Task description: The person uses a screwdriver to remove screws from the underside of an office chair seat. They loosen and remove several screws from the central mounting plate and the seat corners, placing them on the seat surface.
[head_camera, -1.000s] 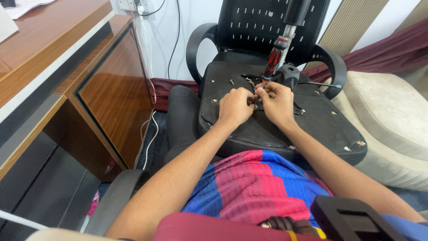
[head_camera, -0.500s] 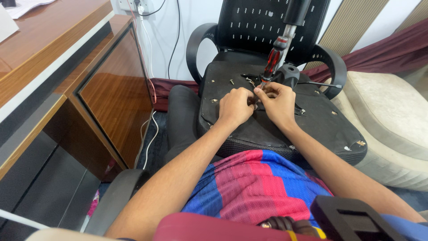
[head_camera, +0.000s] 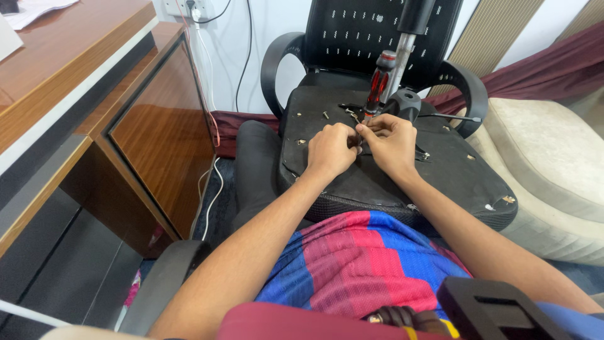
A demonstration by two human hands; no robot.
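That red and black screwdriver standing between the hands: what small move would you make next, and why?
Probably a slow turn of the screwdriver with the right hand. It stands nearly upright, its tip hidden between both hands on the upturned chair seat, and the left hand is closed beside the tip. Loose screws lie nearby.

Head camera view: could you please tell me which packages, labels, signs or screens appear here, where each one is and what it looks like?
No packages, signs or screens show.
Papers: top left corner on the wooden desk, white sheets, partly cut off by the frame.
Wall socket: top edge above the desk, white plate with plugs in it.
Any label on the screwdriver by the right hand is too small to tell.
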